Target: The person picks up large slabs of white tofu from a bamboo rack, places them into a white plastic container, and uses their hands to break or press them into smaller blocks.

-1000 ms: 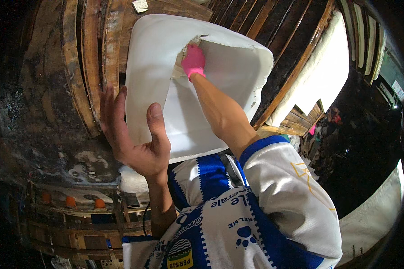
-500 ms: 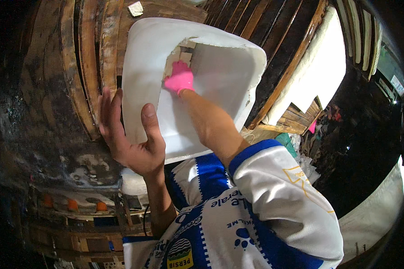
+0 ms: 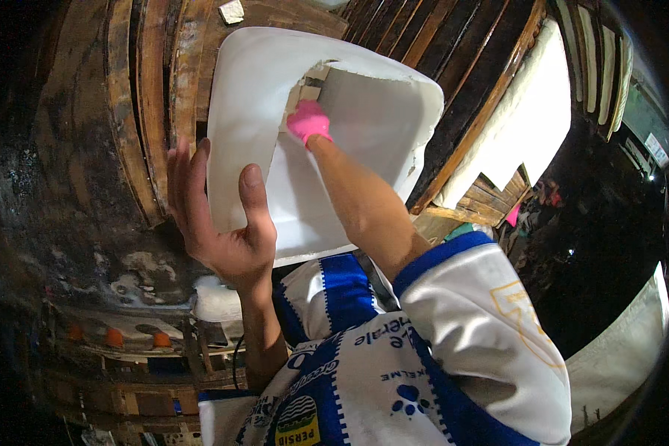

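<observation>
Step in hand: wiping inside the white moulded shell, held up over dark wooden slats. Left hand grips its near rim, thumb on the inner face. Right hand presses a pink cloth against the inner wall. Next move probably needs firm bracing while rubbing.

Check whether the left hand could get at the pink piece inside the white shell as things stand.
Probably not freely: the left hand grips the white shell by its lower rim, thumb inside, and letting go would drop that hold. The right hand already covers the pink piece deep inside.
</observation>
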`<state>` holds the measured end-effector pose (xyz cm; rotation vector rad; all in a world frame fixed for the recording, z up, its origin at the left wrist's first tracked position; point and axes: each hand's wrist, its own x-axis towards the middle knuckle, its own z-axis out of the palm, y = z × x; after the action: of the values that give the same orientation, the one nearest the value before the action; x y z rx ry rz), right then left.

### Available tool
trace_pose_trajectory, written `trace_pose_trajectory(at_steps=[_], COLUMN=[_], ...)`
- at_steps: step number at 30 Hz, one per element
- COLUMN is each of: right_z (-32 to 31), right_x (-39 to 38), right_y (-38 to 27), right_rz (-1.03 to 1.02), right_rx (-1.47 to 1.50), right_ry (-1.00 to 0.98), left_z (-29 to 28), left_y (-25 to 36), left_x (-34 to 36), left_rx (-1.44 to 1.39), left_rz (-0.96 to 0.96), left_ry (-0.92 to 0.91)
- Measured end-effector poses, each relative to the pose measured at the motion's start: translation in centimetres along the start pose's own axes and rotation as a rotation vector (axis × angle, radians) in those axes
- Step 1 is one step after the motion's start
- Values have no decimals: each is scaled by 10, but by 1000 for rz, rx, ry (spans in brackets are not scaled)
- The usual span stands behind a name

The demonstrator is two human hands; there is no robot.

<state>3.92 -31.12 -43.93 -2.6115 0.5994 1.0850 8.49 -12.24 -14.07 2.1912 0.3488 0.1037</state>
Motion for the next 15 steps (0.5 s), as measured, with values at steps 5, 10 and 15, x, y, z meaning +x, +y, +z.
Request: trace_pose_trajectory(at_steps=[5,10,15], right_z=[-40,-62,-39], right_x=[55,64,71], right_y=[30,23,40], right_rz=[-74,-177,-263], right_rx=[259,-30,26], right_ry=[319,190,460], left_z=[1,0,4], left_y=[5,1,4], left_x=[3,1,2], left_rx=[4,22,-12], left_rz=[-16,-28,7], left_ry=[-17,-30,-29])
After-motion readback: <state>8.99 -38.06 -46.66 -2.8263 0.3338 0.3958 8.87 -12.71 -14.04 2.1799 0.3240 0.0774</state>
